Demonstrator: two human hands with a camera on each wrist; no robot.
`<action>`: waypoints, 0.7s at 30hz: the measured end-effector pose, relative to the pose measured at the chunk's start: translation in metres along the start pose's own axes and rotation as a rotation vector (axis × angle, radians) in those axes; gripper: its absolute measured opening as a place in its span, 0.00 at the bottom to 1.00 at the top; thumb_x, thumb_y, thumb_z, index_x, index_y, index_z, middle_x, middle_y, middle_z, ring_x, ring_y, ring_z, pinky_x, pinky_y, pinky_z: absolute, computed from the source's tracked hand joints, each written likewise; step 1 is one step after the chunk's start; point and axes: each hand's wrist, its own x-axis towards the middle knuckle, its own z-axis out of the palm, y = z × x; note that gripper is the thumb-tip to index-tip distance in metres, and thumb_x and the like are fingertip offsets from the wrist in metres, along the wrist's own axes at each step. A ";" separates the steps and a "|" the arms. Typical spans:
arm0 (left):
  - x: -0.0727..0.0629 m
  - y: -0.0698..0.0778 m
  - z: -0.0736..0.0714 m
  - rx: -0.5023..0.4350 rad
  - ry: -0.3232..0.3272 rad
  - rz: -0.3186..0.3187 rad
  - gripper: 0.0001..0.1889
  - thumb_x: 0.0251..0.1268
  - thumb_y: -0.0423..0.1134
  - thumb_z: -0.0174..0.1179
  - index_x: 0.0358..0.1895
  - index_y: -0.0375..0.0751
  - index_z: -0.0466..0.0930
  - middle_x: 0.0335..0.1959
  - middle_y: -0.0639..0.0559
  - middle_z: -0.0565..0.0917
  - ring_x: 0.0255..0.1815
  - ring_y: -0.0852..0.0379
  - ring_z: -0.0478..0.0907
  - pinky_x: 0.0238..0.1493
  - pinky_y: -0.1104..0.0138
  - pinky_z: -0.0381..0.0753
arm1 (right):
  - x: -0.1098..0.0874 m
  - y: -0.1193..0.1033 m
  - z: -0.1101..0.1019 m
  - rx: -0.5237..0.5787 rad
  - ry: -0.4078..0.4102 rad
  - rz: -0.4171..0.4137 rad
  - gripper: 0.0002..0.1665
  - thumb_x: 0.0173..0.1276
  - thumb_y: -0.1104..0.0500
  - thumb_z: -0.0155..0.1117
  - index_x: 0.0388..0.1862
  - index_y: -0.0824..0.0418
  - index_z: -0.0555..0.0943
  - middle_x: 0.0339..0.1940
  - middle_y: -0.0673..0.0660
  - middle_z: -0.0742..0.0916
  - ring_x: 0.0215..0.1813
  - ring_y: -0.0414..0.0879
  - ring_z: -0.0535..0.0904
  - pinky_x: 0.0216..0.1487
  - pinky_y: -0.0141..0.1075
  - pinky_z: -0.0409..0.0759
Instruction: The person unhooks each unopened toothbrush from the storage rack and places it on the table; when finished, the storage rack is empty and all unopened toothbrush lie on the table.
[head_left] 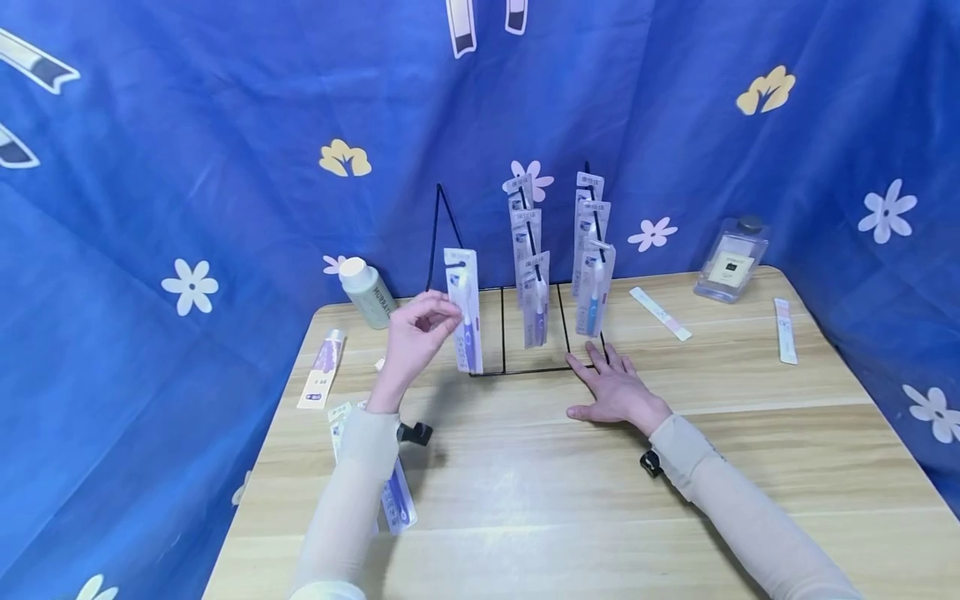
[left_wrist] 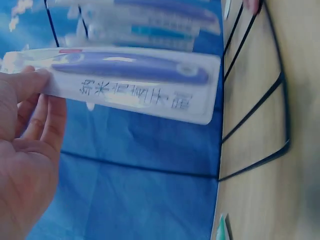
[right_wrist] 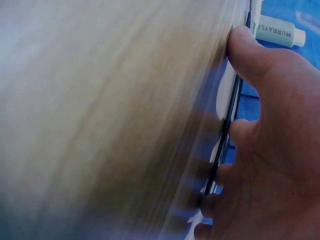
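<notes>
My left hand (head_left: 422,332) pinches the edge of a packaged toothbrush (head_left: 465,312) with a purple handle. In the left wrist view the thumb (left_wrist: 31,84) lies over one end of this clear blister pack. The pack stands upright at the left prong of a black wire rack (head_left: 522,371). Several more packaged toothbrushes hang in two rows from the other prongs, a purple one (head_left: 536,304) and a blue one (head_left: 595,292) foremost. With fingers spread, my right hand (head_left: 613,390) rests at the rack's front right corner, fingertips by the base wire.
Left of the rack are a pale green bottle (head_left: 367,290), a toothpaste tube (head_left: 322,371) and, partly under my left forearm, more packaged toothbrushes (head_left: 397,496). Toward the right lie two slim sachets (head_left: 660,313) (head_left: 784,331) and a clear square bottle (head_left: 731,260). A blue curtain (head_left: 255,208) hangs behind.
</notes>
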 end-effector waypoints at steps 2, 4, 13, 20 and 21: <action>-0.013 0.007 0.002 0.008 -0.045 -0.029 0.06 0.55 0.17 0.66 0.37 0.23 0.85 0.40 0.52 0.86 0.42 0.64 0.85 0.48 0.70 0.87 | 0.000 0.001 0.001 0.007 0.002 0.000 0.59 0.65 0.29 0.63 0.85 0.48 0.49 0.85 0.68 0.48 0.83 0.74 0.38 0.79 0.70 0.43; -0.029 0.011 0.002 0.037 -0.065 -0.093 0.07 0.56 0.19 0.67 0.38 0.25 0.86 0.41 0.46 0.86 0.42 0.64 0.85 0.49 0.70 0.87 | 0.000 0.002 0.001 0.014 0.008 -0.002 0.59 0.65 0.29 0.64 0.85 0.48 0.50 0.85 0.68 0.49 0.83 0.74 0.39 0.79 0.70 0.43; -0.110 0.009 -0.028 0.243 0.037 -0.525 0.09 0.58 0.26 0.71 0.42 0.31 0.88 0.44 0.36 0.87 0.38 0.65 0.84 0.44 0.75 0.85 | 0.002 0.001 0.001 0.004 -0.003 -0.007 0.60 0.64 0.28 0.64 0.85 0.47 0.49 0.85 0.68 0.48 0.83 0.73 0.37 0.79 0.70 0.43; -0.149 0.002 -0.044 0.439 0.073 -0.723 0.07 0.56 0.26 0.70 0.38 0.34 0.89 0.34 0.42 0.88 0.27 0.67 0.81 0.29 0.75 0.81 | 0.002 0.003 -0.001 0.010 0.002 -0.003 0.60 0.64 0.29 0.65 0.85 0.48 0.49 0.85 0.68 0.48 0.83 0.74 0.38 0.78 0.71 0.42; -0.151 0.001 -0.046 0.461 0.076 -0.731 0.06 0.56 0.26 0.70 0.38 0.35 0.89 0.33 0.42 0.88 0.27 0.66 0.80 0.28 0.75 0.80 | 0.002 0.003 0.000 0.009 0.002 -0.003 0.60 0.64 0.29 0.64 0.85 0.48 0.49 0.85 0.68 0.48 0.83 0.74 0.38 0.78 0.71 0.42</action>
